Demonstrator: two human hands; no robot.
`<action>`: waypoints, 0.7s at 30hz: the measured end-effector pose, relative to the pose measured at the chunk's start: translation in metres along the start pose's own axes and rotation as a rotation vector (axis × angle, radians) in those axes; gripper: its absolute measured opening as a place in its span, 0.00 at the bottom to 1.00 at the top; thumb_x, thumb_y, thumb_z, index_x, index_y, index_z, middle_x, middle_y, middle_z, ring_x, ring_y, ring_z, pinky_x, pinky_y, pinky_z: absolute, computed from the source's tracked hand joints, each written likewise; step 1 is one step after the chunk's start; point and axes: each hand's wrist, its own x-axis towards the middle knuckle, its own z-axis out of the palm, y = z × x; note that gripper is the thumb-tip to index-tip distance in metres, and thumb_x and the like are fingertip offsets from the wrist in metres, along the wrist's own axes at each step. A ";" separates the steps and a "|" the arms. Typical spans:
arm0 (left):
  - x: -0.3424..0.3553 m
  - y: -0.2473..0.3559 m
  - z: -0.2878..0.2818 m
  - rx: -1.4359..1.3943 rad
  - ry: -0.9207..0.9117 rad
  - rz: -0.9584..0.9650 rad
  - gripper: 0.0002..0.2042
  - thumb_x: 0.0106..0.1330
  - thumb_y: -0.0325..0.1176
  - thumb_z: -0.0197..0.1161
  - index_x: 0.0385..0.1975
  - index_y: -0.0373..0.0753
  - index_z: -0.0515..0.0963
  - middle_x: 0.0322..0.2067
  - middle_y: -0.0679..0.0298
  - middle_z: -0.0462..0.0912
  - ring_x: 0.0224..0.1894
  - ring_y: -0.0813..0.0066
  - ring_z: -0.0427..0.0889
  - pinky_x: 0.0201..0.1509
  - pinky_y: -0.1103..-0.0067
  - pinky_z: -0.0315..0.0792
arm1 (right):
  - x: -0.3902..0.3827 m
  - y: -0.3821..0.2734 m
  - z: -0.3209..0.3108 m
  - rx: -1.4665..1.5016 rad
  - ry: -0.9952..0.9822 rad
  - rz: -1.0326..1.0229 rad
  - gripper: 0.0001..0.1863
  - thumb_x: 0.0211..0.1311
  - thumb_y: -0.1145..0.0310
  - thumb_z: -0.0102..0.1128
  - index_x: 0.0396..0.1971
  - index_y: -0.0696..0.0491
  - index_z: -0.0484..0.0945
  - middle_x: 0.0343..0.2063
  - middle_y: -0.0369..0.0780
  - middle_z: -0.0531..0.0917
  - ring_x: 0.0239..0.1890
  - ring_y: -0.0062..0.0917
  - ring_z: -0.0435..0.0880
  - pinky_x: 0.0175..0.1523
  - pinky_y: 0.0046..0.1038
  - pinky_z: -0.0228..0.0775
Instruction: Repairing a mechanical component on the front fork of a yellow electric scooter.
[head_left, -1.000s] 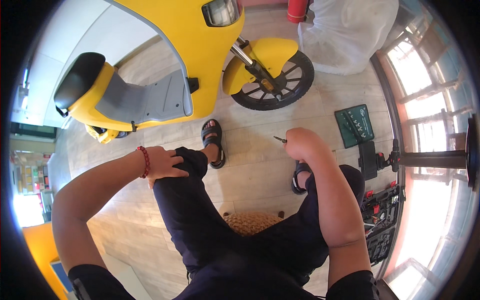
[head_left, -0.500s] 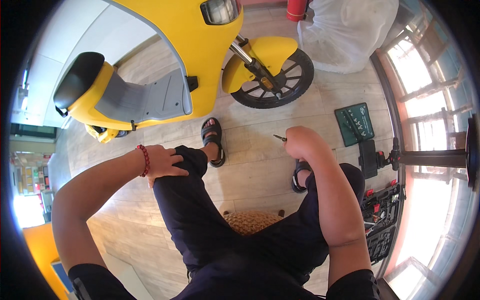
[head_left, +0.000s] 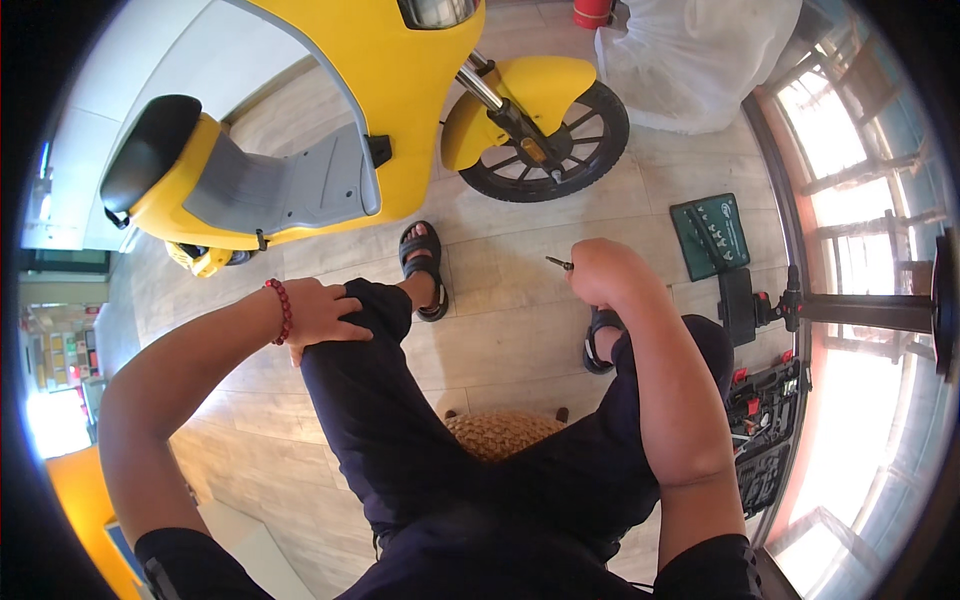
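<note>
My left hand [head_left: 325,315], with a red bead bracelet at the wrist, rests spread on my left knee. My right hand [head_left: 598,270] is closed round a small thin metal tool [head_left: 559,263], whose tip sticks out leftward over the floor; its handle is hidden in my fingers. Beyond both hands stands a yellow scooter [head_left: 400,80], with its black front wheel [head_left: 600,160] above my right hand in the picture. To that hand's right, a green tool roll [head_left: 700,222] with small wrenches lies on the floor.
A dark case [head_left: 737,305] lies below the roll, and open black tool cases [head_left: 760,440] stand along my right. A white plastic-wrapped bundle [head_left: 690,70] and red cylinder [head_left: 590,10] are behind the wheel. A woven stool [head_left: 500,430] is under me; bright windows [head_left: 840,450] line the right.
The whole scene sits slightly higher in the picture, as the view has shifted a little. My hands keep nearly the same positions, the tool still in my right one.
</note>
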 end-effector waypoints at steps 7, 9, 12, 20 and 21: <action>0.001 0.001 -0.003 -0.018 -0.047 -0.004 0.48 0.34 0.49 0.74 0.60 0.58 0.54 0.58 0.52 0.59 0.58 0.54 0.63 0.52 0.68 0.71 | 0.001 0.001 0.001 -0.032 -0.023 -0.018 0.10 0.47 0.72 0.53 0.27 0.61 0.78 0.27 0.48 0.80 0.31 0.38 0.80 0.36 0.35 0.72; 0.001 0.002 -0.005 -0.018 -0.052 -0.008 0.47 0.34 0.48 0.74 0.60 0.58 0.54 0.58 0.52 0.59 0.57 0.54 0.63 0.52 0.68 0.71 | 0.002 0.003 0.003 -0.054 -0.001 -0.048 0.14 0.56 0.65 0.51 0.25 0.62 0.78 0.20 0.46 0.80 0.24 0.35 0.81 0.31 0.34 0.72; 0.001 0.001 0.000 -0.011 -0.031 -0.008 0.48 0.33 0.47 0.74 0.60 0.58 0.54 0.57 0.53 0.60 0.56 0.55 0.64 0.51 0.69 0.70 | 0.002 0.003 0.003 -0.031 -0.003 -0.032 0.14 0.55 0.66 0.51 0.26 0.62 0.78 0.21 0.47 0.80 0.24 0.35 0.81 0.31 0.34 0.72; 0.001 -0.001 0.002 0.000 -0.011 -0.003 0.49 0.31 0.47 0.75 0.60 0.59 0.54 0.56 0.54 0.60 0.54 0.55 0.66 0.50 0.69 0.71 | 0.001 0.000 0.002 0.012 0.000 0.004 0.11 0.41 0.77 0.54 0.28 0.61 0.79 0.35 0.51 0.79 0.39 0.42 0.79 0.42 0.36 0.72; 0.001 -0.001 0.002 0.003 -0.004 -0.001 0.49 0.31 0.47 0.75 0.60 0.59 0.54 0.56 0.54 0.61 0.54 0.55 0.66 0.50 0.69 0.71 | 0.000 0.000 0.001 0.012 0.000 0.005 0.11 0.41 0.77 0.54 0.28 0.61 0.79 0.35 0.51 0.79 0.39 0.42 0.79 0.42 0.36 0.72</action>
